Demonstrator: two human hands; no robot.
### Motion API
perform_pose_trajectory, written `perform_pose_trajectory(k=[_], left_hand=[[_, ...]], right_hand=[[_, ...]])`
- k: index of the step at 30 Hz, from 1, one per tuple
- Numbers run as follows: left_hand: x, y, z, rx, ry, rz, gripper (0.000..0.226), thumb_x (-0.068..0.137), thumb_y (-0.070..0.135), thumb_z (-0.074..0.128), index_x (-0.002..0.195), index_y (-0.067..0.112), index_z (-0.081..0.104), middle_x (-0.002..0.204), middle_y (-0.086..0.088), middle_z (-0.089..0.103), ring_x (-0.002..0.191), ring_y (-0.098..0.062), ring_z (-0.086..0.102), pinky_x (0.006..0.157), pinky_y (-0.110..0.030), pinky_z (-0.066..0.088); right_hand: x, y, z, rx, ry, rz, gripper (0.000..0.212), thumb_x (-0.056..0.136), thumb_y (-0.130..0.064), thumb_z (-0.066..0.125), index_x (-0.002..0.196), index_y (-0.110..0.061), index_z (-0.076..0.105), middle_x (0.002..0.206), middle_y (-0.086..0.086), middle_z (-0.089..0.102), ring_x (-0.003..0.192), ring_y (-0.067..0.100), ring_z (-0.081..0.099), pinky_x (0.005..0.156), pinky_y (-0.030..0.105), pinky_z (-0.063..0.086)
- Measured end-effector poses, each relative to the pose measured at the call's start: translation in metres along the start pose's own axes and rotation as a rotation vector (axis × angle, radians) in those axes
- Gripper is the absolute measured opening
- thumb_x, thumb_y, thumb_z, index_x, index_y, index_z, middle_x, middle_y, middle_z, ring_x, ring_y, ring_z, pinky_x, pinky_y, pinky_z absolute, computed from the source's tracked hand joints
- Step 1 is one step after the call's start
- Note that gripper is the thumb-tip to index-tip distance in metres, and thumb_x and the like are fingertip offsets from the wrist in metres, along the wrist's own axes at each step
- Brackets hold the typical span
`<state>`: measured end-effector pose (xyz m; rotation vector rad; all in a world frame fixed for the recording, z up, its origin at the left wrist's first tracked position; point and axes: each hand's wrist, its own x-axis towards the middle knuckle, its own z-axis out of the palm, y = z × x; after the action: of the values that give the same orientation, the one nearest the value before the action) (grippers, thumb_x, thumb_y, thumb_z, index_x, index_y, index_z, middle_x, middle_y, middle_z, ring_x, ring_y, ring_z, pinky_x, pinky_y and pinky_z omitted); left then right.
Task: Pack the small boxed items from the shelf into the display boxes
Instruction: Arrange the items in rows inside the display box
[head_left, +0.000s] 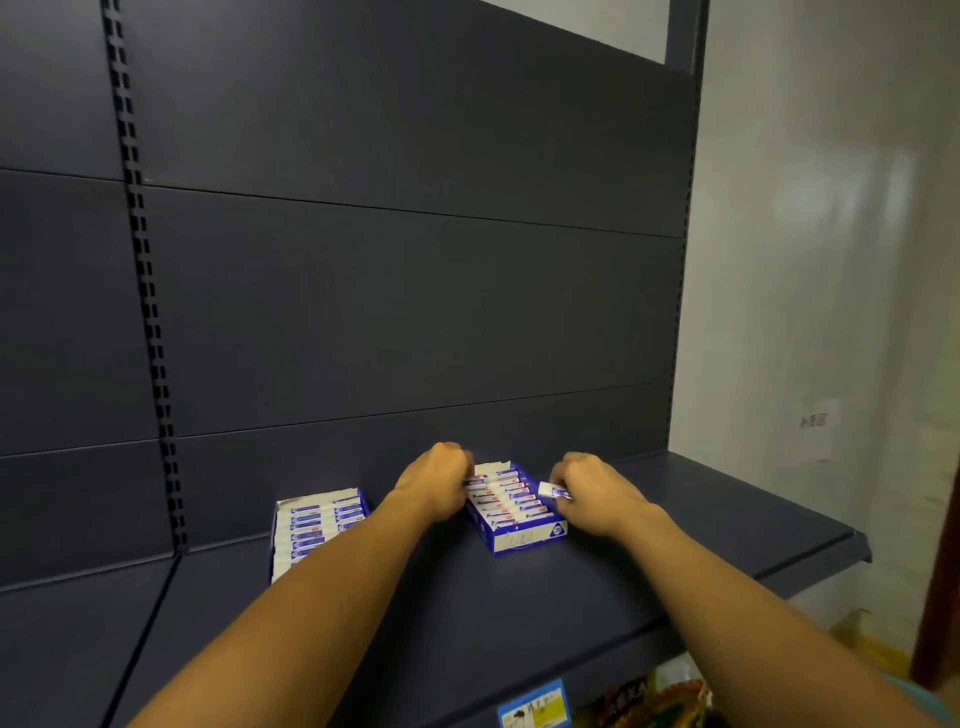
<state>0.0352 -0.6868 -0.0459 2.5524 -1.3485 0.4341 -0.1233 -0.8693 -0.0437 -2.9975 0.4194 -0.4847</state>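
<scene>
A small white-and-blue cardboard boxed item (555, 490) is being pinched in the person's right hand (592, 493), just over the right wall of the open blue-and-white cardboard display box (524, 540) that is sitting near the back edge of the dark grey metal shelf (701, 525). The item is looking light and thin-walled, stiff along its length but likely to crush under a hard squeeze; its printed card is probably a little slick, so holding it across the long sides near one end, as the fingers are doing, is seeming the safest way to slide it into a row. The left hand (439, 480) is curling its fingers over the box's left wall and appears to be gripping it, steadying a light carton that would otherwise skid on the smooth shelf. Rows of similar items are already lying flat inside. A second blue-and-white display box (317, 525), also filled, is sitting further toward the shelf's left, well apart from the hands and partly behind the left forearm.
</scene>
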Motion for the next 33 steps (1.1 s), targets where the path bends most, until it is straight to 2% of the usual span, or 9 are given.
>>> perform_pose_trajectory(k=[8,14,23,33], left_hand=[[0.027,0.003,0.018,0.031,-0.007,-0.098,0.026,0.094,0.015,0.066,0.12,0.016,0.065,0.124,-0.004,0.059,0.107,-0.021,0.06,0.092,-0.036,0.056],[0.055,0.012,0.029,0.074,-0.037,-0.167,0.022,0.094,0.019,0.066,0.116,0.018,0.066,0.118,-0.003,0.063,0.1,-0.019,0.062,0.087,-0.035,0.057],[0.077,0.014,0.051,0.117,-0.104,-0.264,0.022,0.093,0.019,0.067,0.115,0.014,0.068,0.118,-0.005,0.062,0.099,-0.021,0.062,0.088,-0.035,0.056],[0.083,0.012,0.055,0.111,-0.143,-0.286,0.027,0.091,0.013,0.07,0.118,0.013,0.069,0.12,-0.007,0.063,0.103,-0.024,0.064,0.091,-0.04,0.057]], right_hand=[[0.056,0.016,0.016,-0.023,0.006,-0.171,0.03,0.093,-0.024,0.068,0.122,-0.02,0.062,0.123,-0.001,0.058,0.109,0.014,0.057,0.089,0.03,0.054],[0.09,0.036,0.019,-0.005,0.012,-0.266,0.029,0.093,-0.024,0.068,0.121,-0.022,0.061,0.123,-0.002,0.057,0.109,0.015,0.056,0.087,0.029,0.051],[0.116,0.064,0.033,0.04,0.029,-0.336,0.022,0.094,-0.023,0.066,0.117,-0.024,0.064,0.119,-0.005,0.057,0.105,0.011,0.055,0.08,0.025,0.046],[0.136,0.056,0.045,0.084,0.007,-0.396,0.025,0.093,-0.026,0.069,0.118,-0.023,0.065,0.12,-0.004,0.056,0.108,0.011,0.055,0.087,0.029,0.052]])
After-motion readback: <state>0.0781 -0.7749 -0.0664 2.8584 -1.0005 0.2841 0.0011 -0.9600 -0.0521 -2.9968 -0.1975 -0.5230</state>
